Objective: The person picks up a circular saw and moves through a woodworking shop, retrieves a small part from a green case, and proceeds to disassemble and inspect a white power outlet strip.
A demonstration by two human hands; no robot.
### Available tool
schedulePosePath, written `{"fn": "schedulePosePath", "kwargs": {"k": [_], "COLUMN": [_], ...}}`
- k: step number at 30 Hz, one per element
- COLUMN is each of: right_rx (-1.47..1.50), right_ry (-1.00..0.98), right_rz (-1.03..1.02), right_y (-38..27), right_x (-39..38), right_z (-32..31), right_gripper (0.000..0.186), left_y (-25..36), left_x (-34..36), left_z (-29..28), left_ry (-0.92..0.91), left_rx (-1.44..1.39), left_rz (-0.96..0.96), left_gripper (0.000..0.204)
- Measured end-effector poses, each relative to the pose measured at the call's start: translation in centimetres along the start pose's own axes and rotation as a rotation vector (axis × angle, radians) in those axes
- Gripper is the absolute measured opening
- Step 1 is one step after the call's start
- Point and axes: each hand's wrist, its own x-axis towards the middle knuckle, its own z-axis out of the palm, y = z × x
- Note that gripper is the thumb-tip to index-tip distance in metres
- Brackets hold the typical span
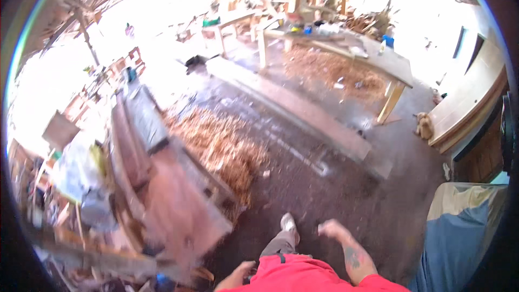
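Observation:
My left hand [243,270] hangs by my left side at the lower edge, partly hidden by my red shirt and blurred; I cannot make out whether it holds anything. My right hand [330,230] swings forward of my body above the dark floor [367,205], its fingers smeared by motion. One foot in a light shoe [287,221] shows ahead of me. Left of me lies a long pile of boards and sheets [200,216], with a heap of wood shavings [216,146] beside it.
A long plank [319,119] lies ahead, before wooden worktables [400,70] with clutter and shavings underneath. At the right are pale panels [465,97], a tan dog-like shape [424,125] and a cloth-covered object [459,227]. Scrap wood [367,21] is piled at the back.

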Motion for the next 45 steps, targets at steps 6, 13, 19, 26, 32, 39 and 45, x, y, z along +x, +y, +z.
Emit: {"fn": "schedulePosePath", "kwargs": {"k": [6, 13, 19, 26, 32, 39, 45], "right_rx": [0.885, 0.41, 0.464, 0.401, 0.476, 0.225, 0.245], "right_ry": [-0.231, -0.515, -0.138, -0.204, -0.039, -0.451, -0.721], "right_rz": [1.036, 0.954, 0.859, 0.487, 0.234, 0.384, 0.501], "right_y": [-3.5, 7.3, 9.8, 1.2, -9.8, -8.2, -28.1], "right_x": [0.5, 15.4, 47.1, 85.1, 114.4, 131.3, 143.3], "right_z": [-5.7, -13.9, -20.5, -39.0, -47.1, -46.4, -46.0], "right_gripper": [0.036, 0.041, 0.034, 0.019, 0.021, 0.023, 0.028], "left_y": [24.8, 63.2, 71.8, 75.5, 77.5, 104.6, 125.7], "left_x": [8.6, 16.9, 31.3, 28.7, 31.2, 38.4, 40.0], "left_z": [1.1, 4.1, -8.9, -21.3, -31.6, -43.9, -61.4], "left_ry": [0.248, -0.079, 0.369, 0.417, 0.563, 0.289, 0.68], "left_rx": [0.701, 0.142, 1.014, 0.535, 0.291, 0.073, 0.006], "left_rz": [0.287, 0.504, 0.77, 0.156, -0.058, 0.021, 0.403], "left_gripper": [0.048, 0.041, 0.047, 0.066, 0.069, 0.066, 0.046]}}
